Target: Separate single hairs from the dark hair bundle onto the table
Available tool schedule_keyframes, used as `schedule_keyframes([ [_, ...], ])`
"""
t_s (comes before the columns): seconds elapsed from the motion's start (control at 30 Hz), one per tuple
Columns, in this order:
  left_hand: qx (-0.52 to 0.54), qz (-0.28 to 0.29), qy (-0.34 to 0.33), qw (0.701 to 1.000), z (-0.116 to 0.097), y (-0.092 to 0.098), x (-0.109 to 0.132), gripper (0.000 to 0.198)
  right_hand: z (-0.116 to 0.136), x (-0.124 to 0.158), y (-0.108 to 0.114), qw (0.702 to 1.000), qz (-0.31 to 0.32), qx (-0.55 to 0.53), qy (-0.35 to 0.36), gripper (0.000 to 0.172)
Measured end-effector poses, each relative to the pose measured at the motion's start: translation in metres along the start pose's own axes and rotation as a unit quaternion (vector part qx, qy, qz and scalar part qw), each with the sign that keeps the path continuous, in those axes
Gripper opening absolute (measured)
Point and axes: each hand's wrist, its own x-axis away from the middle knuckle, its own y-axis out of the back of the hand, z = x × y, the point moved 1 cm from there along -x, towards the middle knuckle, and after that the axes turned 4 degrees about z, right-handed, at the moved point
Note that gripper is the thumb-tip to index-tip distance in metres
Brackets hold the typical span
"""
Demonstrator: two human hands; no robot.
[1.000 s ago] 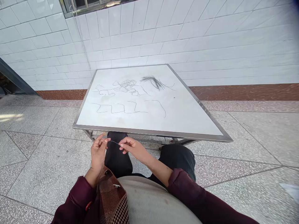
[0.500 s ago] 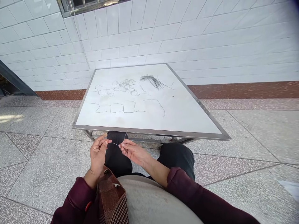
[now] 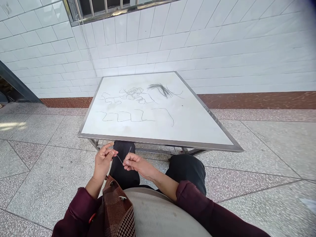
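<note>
Between my two hands runs a thin wire, pinched by the fingertips of both. My left hand grips one end with thumb and forefinger, its other fingers partly curled. My right hand pinches it further along, and a short length sticks up past the thumb, so the wire bends sharply there. Both hands are in front of the near edge of a white table, above my knees. On the tabletop lie zigzag-bent wires, a tangle of bent wires and a dark bundle of fairly straight wires.
The table has a metal frame edge and stands close to a white tiled wall. A barred window is above. A curved single wire lies right of the zigzag ones. My legs are under the table's front.
My right hand has moved slightly down and left. The wire between the hands now slopes more steeply and bends more sharply at the right fingertips. The view has tilted up a little.
</note>
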Motion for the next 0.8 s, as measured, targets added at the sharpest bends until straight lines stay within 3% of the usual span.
schedule_keyframes([
  [0.17,0.007,0.012,0.002,1.000,-0.003,0.005,-0.001,0.043,0.000,0.002,-0.007,1.000,-0.003,-0.009,-0.009,0.035],
  [0.27,-0.026,0.035,-0.005,0.999,-0.004,0.023,-0.019,0.044,0.000,0.004,-0.006,1.000,-0.001,0.009,-0.023,0.038],
  [0.37,-0.114,0.077,-0.006,0.990,-0.010,0.055,-0.058,0.042,-0.002,0.006,0.003,0.996,-0.029,0.077,-0.047,0.046],
  [0.53,-0.173,0.115,-0.024,0.978,-0.027,0.109,-0.143,0.050,-0.014,0.012,0.031,0.981,-0.068,0.166,-0.075,0.048],
  [0.67,-0.216,0.150,-0.024,0.964,-0.026,0.127,-0.200,0.060,-0.032,0.023,0.058,0.973,-0.115,0.166,-0.108,0.046],
  [0.8,-0.232,0.173,-0.022,0.957,-0.010,0.136,-0.238,0.059,-0.052,0.037,0.084,0.967,-0.166,0.142,-0.133,0.046],
])
